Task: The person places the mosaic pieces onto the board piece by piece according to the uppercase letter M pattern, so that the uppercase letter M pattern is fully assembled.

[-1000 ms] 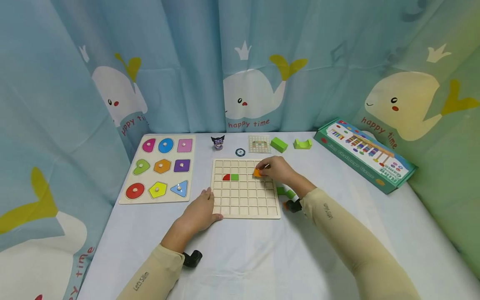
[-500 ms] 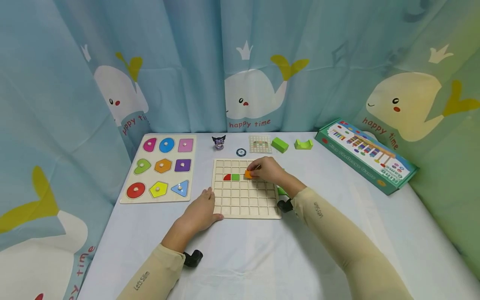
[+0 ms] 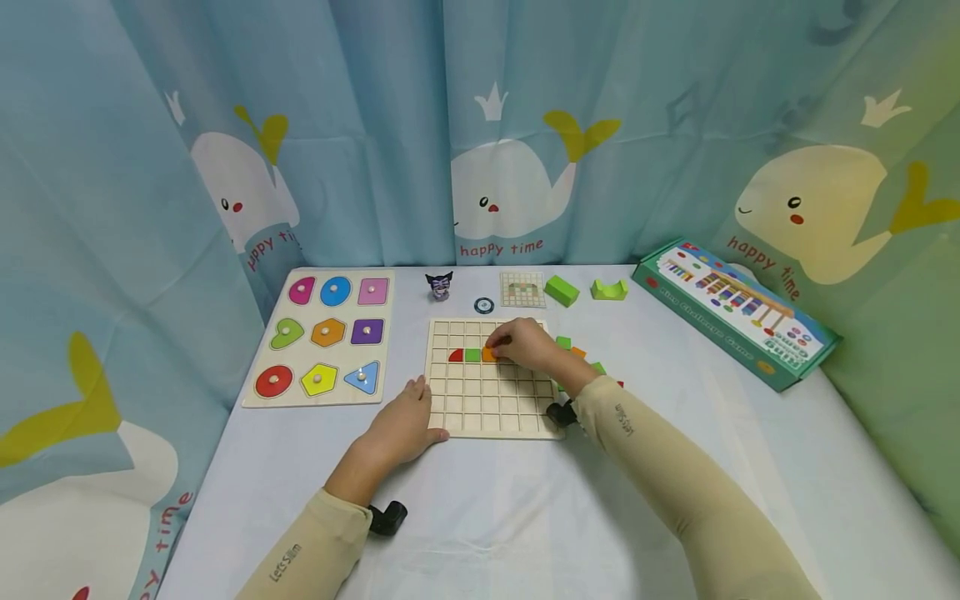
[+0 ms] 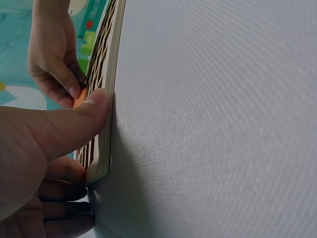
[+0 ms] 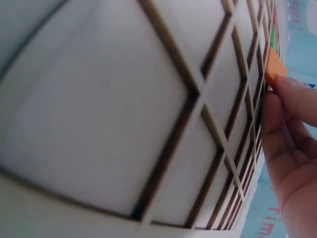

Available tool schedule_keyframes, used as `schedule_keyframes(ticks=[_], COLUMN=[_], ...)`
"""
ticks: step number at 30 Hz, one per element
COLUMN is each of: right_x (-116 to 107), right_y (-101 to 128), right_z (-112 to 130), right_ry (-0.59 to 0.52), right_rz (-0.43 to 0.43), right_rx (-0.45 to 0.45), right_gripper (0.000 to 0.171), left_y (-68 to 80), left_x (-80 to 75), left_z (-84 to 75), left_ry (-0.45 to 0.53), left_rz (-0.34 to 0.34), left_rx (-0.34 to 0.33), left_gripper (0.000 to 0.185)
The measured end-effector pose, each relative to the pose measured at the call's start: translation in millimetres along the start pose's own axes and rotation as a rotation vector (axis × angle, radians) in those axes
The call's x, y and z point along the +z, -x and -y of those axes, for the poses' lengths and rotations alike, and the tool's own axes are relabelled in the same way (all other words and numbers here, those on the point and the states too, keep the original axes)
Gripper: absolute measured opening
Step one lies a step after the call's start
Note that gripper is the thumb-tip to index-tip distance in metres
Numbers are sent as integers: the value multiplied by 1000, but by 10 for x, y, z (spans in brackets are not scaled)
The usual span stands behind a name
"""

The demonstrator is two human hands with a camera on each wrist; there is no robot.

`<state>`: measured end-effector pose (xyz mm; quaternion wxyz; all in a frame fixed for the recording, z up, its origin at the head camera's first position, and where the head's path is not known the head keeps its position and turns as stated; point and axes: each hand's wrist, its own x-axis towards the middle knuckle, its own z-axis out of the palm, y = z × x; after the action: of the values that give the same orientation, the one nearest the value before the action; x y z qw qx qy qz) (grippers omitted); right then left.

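Observation:
Between thumb and fingers my right hand (image 3: 523,343) pinches a small orange block (image 3: 489,354) with a curved side, over the wooden grid board (image 3: 480,421). In the head view the block sits just right of a green square block (image 3: 472,355), which has a red quarter-round block (image 3: 456,356) on its left. The right wrist view shows the orange block (image 5: 275,67) tilted, its lower part hidden behind the board's ridges. My left hand (image 3: 401,423) rests at the board's near left corner, thumb (image 4: 79,116) on the front edge and the fingers fairly straight along the left side.
Several loose green, orange and red blocks lie right of the board, partly under my right forearm. Behind it are a pattern card (image 3: 522,290), a round token (image 3: 483,306), a figurine (image 3: 439,287) and two green blocks. A shape puzzle (image 3: 318,337) lies left, a game box (image 3: 735,312) right.
My right hand has moved left across the board with the orange block, bringing it beside the green square. My left hand has stayed at the corner.

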<state>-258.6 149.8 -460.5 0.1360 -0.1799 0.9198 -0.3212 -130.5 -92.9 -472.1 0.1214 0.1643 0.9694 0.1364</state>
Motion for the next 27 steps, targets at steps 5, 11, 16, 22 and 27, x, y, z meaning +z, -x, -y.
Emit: schedule_keyframes(ticks=[5, 11, 16, 22, 27], right_x=[25, 45, 48, 20, -48], right_y=[-32, -65, -62, -7, 86], right_z=[-14, -30, -22, -37, -82], right_ry=[27, 88, 95, 64, 33], right_rz=[-3, -2, -6, -11, -31], right_rx=[4, -18, -30, -39, -34], right_gripper=[8, 8, 8, 10, 14], left_y=[3, -3, 3, 17, 20], left_x=[-1, 9, -4, -19, -15], left_z=[-4, -2, -7, -16, -14], left_ry=[-5, -2, -3, 4, 10], left_rz=[-1, -2, 2, 0, -4], left_rx=[2, -2, -1, -2, -3], left_gripper=[86, 86, 86, 86, 86])
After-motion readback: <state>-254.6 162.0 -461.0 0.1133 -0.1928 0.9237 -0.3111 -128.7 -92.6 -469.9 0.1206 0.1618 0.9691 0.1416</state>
